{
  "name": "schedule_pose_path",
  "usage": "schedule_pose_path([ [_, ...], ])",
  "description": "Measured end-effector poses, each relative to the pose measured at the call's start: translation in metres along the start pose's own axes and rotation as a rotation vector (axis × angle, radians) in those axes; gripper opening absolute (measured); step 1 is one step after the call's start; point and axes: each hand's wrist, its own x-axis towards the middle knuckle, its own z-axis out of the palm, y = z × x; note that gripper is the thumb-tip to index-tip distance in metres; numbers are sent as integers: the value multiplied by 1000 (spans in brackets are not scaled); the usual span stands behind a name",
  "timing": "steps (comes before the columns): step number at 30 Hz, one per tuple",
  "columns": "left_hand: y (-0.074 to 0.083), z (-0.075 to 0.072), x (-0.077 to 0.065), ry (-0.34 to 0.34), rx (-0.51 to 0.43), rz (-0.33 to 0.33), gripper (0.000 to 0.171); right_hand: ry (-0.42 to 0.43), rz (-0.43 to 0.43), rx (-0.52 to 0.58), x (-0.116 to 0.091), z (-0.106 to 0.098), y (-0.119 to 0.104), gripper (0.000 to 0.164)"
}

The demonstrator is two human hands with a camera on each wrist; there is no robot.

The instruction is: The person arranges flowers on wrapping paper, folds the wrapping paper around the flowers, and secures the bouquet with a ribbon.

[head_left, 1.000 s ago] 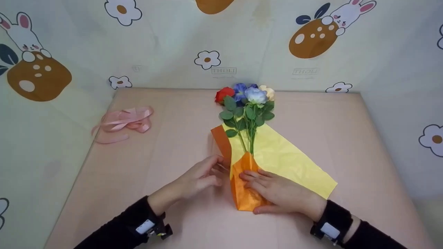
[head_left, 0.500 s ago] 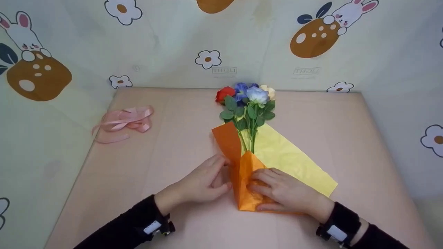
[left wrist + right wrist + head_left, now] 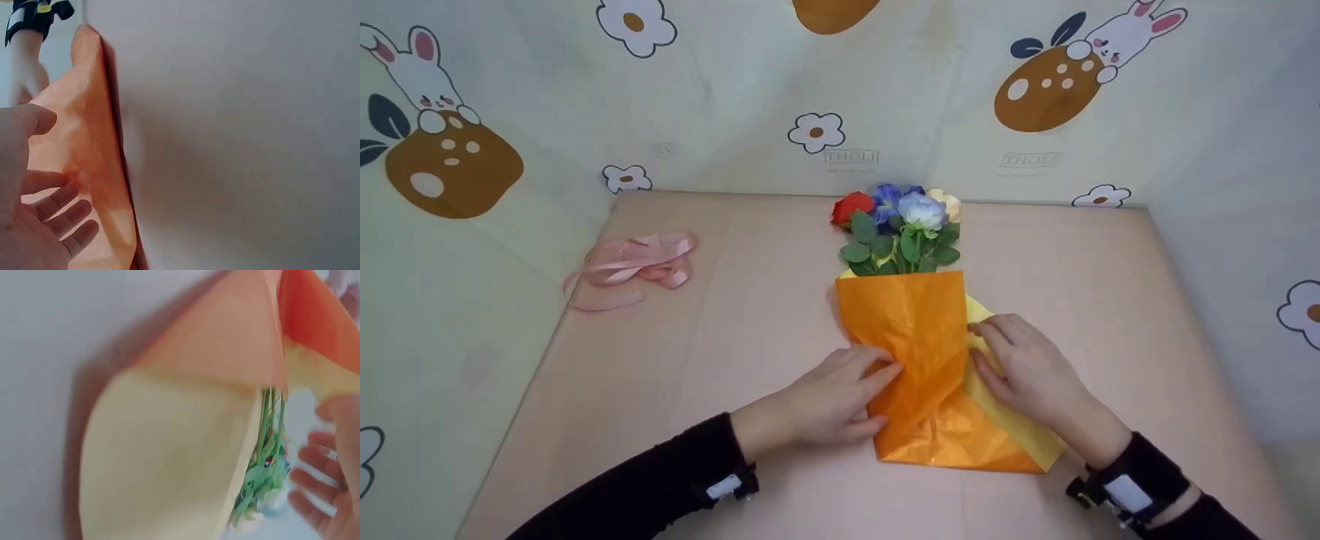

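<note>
A bouquet of artificial flowers [image 3: 919, 214], red, blue and cream with green leaves, lies on the table. Its stems [image 3: 263, 430] run down into wrapping paper, orange [image 3: 915, 322] on one face and yellow [image 3: 163, 455] on the other. In the head view the orange side is folded across the front and hides the stems. My left hand [image 3: 840, 397] rests its fingertips on the left part of the orange fold, fingers loosely bent. At the right edge of the fold is my right hand [image 3: 1031, 367], its fingers apart over the yellow flap [image 3: 1005, 412].
A loose heap of pink ribbon [image 3: 641, 259] lies at the table's left edge. The pink table [image 3: 765, 255] meets a patterned backdrop [image 3: 720, 97] behind the flowers and at both sides.
The left orange side has been folded rightward over the stems. My left hand has followed it to the right; my right hand has left the lower fold and moved right and up.
</note>
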Motion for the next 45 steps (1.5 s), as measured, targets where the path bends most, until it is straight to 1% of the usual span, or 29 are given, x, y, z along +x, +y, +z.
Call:
schedule_pose_path([
  [2, 2, 2, 2, -35, 40, 25, 72, 88, 96, -7, 2, -2, 4, 35],
  [3, 3, 4, 3, -47, 58, 38, 72, 124, 126, -5, 3, -4, 5, 37],
  [4, 3, 5, 4, -61, 72, 48, 72, 154, 137, -5, 4, -5, 4, 39],
  [6, 4, 8, 5, -84, 102, 66, 72, 179, 107, 1, 6, -5, -1, 42],
  [7, 4, 9, 5, -89, 113, 73, 71, 164, 74, 8, 7, -5, -6, 43],
  [8, 4, 11, 5, -94, 122, 78, 71, 132, 28, 16, 7, -5, -12, 44],
  [9, 4, 12, 5, -97, 129, 81, 71, 82, -27, 24, 8, -4, -18, 46],
  [13, 1, 16, 5, -111, 112, 68, 73, -183, -294, 92, 4, 4, -44, 48],
  [15, -1, 18, 5, -122, 87, 55, 77, -289, -405, 117, 1, 11, -53, 47],
  [17, -4, 19, 5, -128, 66, 42, 82, -346, -477, 130, -2, 17, -58, 46],
  [19, -7, 19, 4, -138, 55, 29, 88, -368, -507, 116, -5, 22, -60, 48],
  [22, -12, 18, 2, -161, 52, 12, 92, -382, -516, 96, -8, 26, -60, 53],
  [25, -21, 17, 1, -193, 59, -21, 88, -409, -517, 79, -9, 29, -60, 54],
  [30, -42, 13, 3, -219, 92, -129, 78, -445, -525, 66, -10, 32, -59, 56],
  [36, -65, 11, 5, -212, 105, -227, 75, -470, -521, 75, -11, 31, -60, 57],
  [40, -72, 8, 7, -220, 117, -267, 73, -475, -529, 77, -11, 31, -61, 58],
  [45, -76, 7, 13, -247, 102, -286, 80, -503, -513, 60, -13, 31, -61, 61],
])
